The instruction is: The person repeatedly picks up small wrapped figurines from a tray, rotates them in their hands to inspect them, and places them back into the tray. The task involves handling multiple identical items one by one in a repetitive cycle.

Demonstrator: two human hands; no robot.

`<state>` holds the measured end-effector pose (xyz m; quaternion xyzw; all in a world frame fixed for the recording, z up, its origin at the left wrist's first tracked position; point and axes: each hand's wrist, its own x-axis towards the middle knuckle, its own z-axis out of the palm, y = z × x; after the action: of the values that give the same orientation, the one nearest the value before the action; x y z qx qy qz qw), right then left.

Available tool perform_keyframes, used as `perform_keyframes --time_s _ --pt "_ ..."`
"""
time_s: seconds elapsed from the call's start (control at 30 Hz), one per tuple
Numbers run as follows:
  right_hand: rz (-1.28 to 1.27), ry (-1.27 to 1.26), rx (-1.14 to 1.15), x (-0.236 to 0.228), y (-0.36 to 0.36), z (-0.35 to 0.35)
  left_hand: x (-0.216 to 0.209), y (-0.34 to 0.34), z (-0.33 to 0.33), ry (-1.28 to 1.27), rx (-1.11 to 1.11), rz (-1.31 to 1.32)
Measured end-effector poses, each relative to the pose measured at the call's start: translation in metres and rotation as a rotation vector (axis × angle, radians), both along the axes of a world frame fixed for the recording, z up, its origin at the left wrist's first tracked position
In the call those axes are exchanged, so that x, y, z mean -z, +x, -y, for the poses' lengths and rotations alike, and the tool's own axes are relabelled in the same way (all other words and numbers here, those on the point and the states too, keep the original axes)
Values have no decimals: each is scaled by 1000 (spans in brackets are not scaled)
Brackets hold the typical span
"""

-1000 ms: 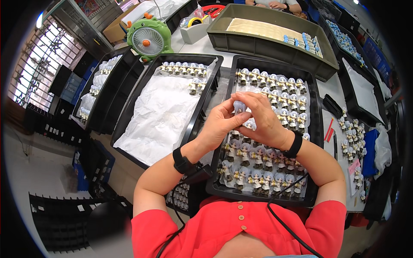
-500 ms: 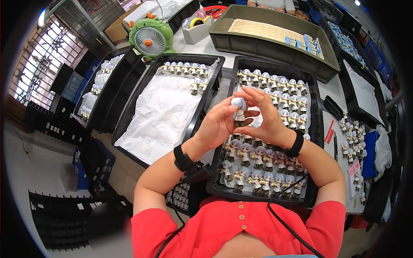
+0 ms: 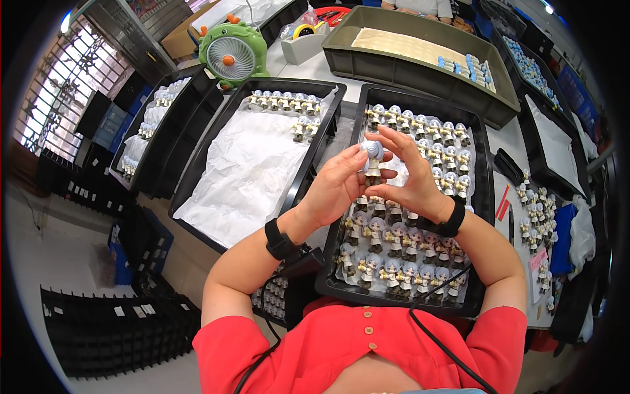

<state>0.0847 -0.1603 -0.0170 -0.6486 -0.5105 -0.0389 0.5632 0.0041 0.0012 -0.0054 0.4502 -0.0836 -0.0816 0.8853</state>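
figurine [image 3: 372, 159] sits upright, pinched between fingers of left hand [image 3: 338, 187] and right hand [image 3: 410, 176].

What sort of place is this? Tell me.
Probably a toy factory bench for sorting or checking: both hands hold one small figurine above a black tray packed with rows of identical ones, a paper-lined tray alongside.

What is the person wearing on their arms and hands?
Both hands, the left hand and the right hand, are bare, with no gloves. Each wrist has a black band: left band, right band. Short red sleeves stop above the elbows. A black cable crosses the red shirt.
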Motion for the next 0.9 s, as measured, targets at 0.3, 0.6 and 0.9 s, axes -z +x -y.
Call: perform_keyframes --time_s 0.3,0.6,0.9 --pt "117 -47 64 -7 -1 1 0 0 -2 -29 10 -26" --pt "255 6 174 -12 2 1 4 -1 1 207 -101 172" --pt "198 -5 186 -18 3 3 -16 -3 -6 146 -243 114"
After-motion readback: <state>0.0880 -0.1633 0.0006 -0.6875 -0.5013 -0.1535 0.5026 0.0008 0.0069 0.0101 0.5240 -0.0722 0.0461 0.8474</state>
